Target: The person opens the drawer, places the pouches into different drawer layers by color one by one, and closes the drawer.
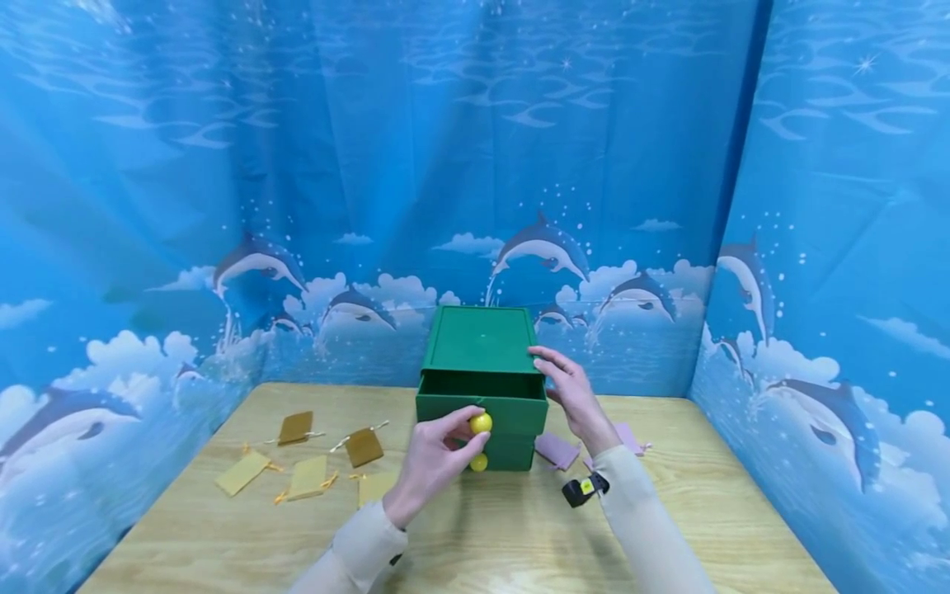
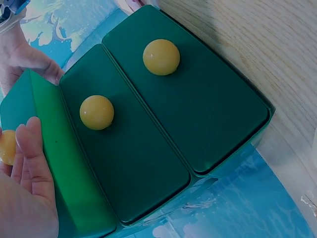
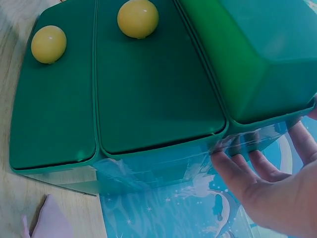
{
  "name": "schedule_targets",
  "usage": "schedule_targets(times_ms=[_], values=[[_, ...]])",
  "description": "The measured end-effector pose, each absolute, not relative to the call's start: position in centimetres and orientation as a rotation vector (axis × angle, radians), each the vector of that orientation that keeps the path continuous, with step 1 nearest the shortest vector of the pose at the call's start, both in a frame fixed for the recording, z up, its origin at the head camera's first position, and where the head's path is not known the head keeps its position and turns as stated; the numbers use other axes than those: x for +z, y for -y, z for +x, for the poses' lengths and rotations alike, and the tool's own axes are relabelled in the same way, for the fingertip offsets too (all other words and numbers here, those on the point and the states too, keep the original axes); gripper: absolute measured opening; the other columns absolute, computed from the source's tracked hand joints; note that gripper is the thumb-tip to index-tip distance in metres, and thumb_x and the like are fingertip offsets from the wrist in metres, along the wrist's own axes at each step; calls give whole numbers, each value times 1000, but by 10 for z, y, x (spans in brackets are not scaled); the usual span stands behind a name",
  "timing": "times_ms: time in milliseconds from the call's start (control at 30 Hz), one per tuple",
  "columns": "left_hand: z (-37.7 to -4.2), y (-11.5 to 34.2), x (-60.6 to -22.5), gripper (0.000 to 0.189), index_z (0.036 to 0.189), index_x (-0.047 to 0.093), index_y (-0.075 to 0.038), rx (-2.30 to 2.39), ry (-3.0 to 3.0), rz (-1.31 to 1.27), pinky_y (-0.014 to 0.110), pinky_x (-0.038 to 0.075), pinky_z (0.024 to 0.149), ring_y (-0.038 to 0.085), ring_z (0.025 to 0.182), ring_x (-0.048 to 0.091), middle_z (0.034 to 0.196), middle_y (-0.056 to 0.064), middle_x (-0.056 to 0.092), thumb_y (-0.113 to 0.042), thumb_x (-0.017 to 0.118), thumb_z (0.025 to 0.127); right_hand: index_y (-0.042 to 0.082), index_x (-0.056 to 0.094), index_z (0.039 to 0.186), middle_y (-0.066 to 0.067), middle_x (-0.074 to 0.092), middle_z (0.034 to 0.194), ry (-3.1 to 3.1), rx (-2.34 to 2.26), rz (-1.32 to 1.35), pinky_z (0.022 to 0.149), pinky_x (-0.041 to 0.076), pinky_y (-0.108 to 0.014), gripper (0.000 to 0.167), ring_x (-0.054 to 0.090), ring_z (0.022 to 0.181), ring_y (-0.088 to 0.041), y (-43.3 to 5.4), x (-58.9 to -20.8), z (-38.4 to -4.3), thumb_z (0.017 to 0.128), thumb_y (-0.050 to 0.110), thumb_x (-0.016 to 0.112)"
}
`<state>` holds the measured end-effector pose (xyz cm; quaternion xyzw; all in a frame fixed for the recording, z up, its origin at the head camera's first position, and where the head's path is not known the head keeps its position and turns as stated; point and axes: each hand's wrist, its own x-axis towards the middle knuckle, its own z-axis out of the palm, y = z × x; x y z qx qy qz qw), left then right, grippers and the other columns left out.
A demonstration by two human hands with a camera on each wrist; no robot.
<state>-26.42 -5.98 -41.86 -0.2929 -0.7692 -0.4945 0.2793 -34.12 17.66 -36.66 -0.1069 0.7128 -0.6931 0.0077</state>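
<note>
A green drawer chest (image 1: 481, 338) stands on the wooden table, with its top drawer (image 1: 441, 408) pulled partway out. My left hand (image 1: 430, 466) pinches that drawer's yellow round knob (image 1: 481, 422) between thumb and fingers. Against the chest's right side, near the top edge, my right hand (image 1: 567, 392) rests with spread fingers. The left wrist view shows two lower drawers, both closed, with a middle knob (image 2: 97, 112) and a bottom knob (image 2: 161, 57). In the right wrist view my fingertips (image 3: 223, 161) touch the clear side wall.
Left of the chest lie brown drawstring pouches (image 1: 364, 446) and several pale yellow pouches (image 1: 307, 477). Purple pouches (image 1: 557, 450) lie to the right, partly behind my right arm. A blue dolphin-print curtain (image 1: 371, 206) hangs around the table (image 1: 519, 553).
</note>
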Motion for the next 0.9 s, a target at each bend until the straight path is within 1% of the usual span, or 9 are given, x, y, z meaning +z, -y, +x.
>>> schedule_targets(times_ms=[233,433,600,900], values=[[-258,62,-420,29,115,70,-14,-1304,2066,-817,18,55,57,2,69,67,85,0,75,-15,76,87,15,52,141,-3,38,155,-2227,-2154,-335,115,26,-63,44,32,143,-28,-177,-367,-342,101,33,54],[-254,61,-420,29,114,71,-13,-1287,2048,-823,17,54,55,0,70,67,85,-1,75,-13,76,85,16,53,140,-3,39,154,-2265,-2126,-326,113,29,-62,42,32,144,-29,-177,-365,-342,101,33,53],[-253,61,-421,29,113,72,-12,-1265,2016,-834,15,53,53,-1,70,67,85,-1,76,-10,76,84,16,54,140,-2,39,155,-2267,-2121,-308,114,28,-63,43,31,145,-28,-177,-365,-342,100,34,55],[-252,61,-424,29,111,72,-9,-1254,1926,-897,13,51,52,2,69,68,85,2,76,-6,77,82,16,54,139,-1,39,155,-2269,-2120,-293,113,29,-62,43,33,143,-27,-178,-363,-344,100,35,55]])
